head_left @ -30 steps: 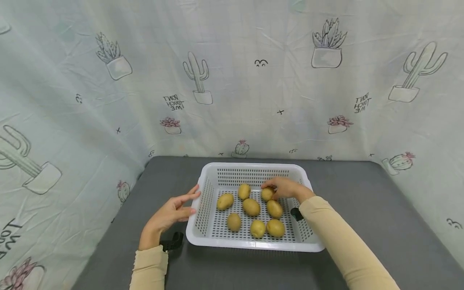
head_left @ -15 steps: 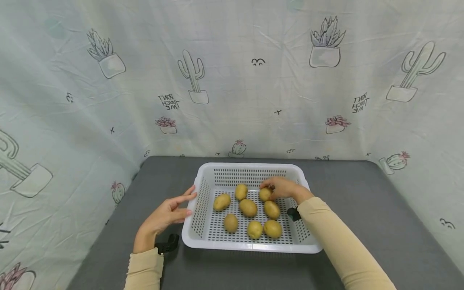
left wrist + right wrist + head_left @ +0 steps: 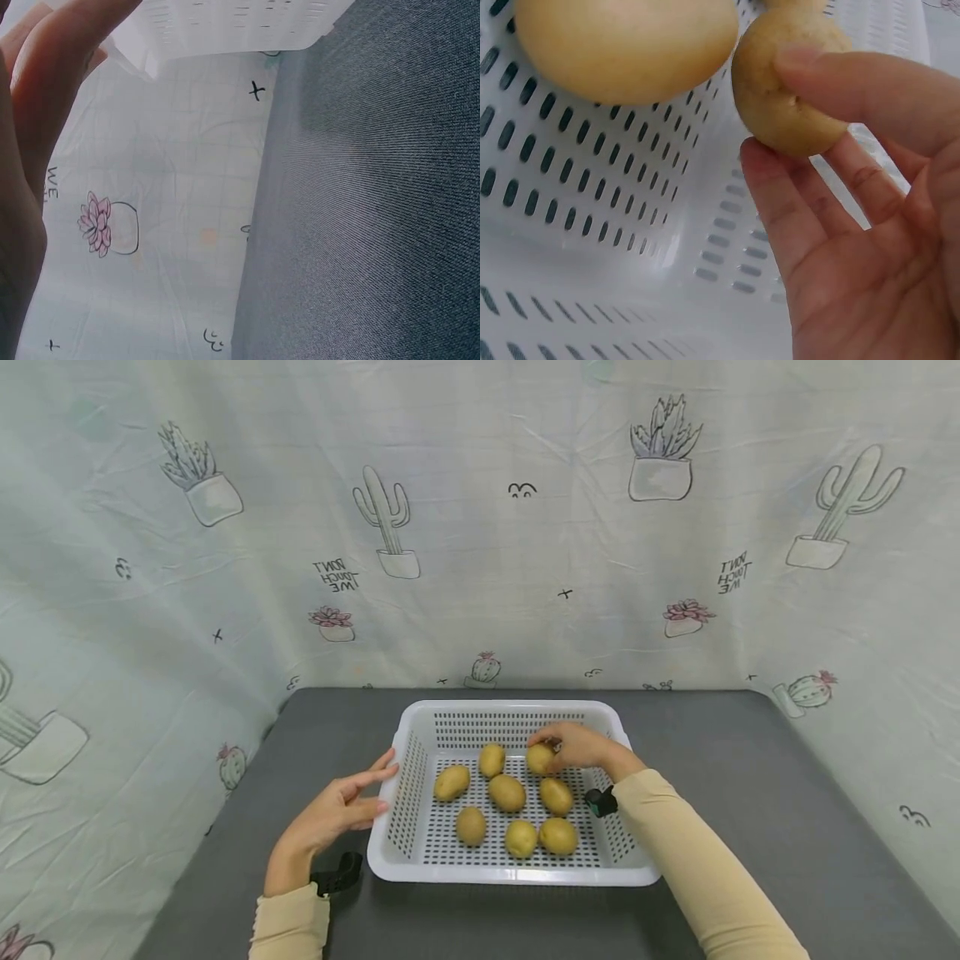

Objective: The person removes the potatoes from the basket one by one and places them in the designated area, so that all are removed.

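Note:
A white slotted plastic basket (image 3: 517, 876) holds several yellow-brown potatoes, spread singly over its floor. Inside its back right part, my right hand (image 3: 583, 749) pinches a potato (image 3: 769, 97) between thumb and fingers, as the right wrist view shows closely. Just in front of that one lies another potato (image 3: 556, 797), and a larger-looking potato (image 3: 626, 45) sits beside it in the wrist view. My left hand (image 3: 330, 814) is at the basket's left side, its fairly straight, spread fingertips right at the rim. In the left wrist view its fingers (image 3: 56, 67) reach toward the basket wall (image 3: 225, 30).
The basket stands on a dark grey cloth-like tabletop (image 3: 720, 777). Behind and at the sides hangs a pale curtain (image 3: 465, 543) printed with potted cacti. More potatoes, such as the front left potato (image 3: 471, 826), lie around the held one.
The head view has shifted slightly, so everything appears a little further left. Both hands keep their places: the right at the same potato, the left at the basket's rim.

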The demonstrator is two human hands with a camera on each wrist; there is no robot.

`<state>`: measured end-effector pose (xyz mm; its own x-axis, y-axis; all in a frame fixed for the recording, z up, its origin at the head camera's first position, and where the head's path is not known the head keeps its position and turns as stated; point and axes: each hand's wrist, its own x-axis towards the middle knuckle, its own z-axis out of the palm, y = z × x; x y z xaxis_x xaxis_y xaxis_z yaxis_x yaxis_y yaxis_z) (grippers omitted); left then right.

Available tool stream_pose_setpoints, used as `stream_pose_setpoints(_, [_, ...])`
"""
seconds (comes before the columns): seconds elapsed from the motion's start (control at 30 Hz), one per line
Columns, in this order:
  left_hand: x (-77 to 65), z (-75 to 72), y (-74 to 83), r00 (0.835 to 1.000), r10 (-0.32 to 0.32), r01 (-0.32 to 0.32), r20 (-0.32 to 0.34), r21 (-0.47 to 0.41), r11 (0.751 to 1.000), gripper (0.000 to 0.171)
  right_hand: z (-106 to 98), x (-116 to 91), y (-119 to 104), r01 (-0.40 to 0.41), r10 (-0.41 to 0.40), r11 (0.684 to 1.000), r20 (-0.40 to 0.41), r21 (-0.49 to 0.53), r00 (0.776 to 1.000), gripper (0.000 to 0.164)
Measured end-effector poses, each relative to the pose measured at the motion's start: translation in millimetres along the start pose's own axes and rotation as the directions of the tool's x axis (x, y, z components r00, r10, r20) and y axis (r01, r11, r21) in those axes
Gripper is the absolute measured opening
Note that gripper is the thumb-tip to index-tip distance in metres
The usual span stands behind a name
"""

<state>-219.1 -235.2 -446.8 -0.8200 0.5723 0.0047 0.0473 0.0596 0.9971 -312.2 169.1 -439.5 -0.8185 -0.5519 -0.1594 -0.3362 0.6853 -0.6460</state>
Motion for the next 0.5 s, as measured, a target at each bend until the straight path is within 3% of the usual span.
stream_pose_setpoints(0.5, [0.2,2.1,-1.2,1.000,0.001,-0.001,-0.006,-0.019,1.000,0.059,-4.2,-1.7,0.3,0.060,-0.059,0.991,-0.011,0.123,0.998,0.049])
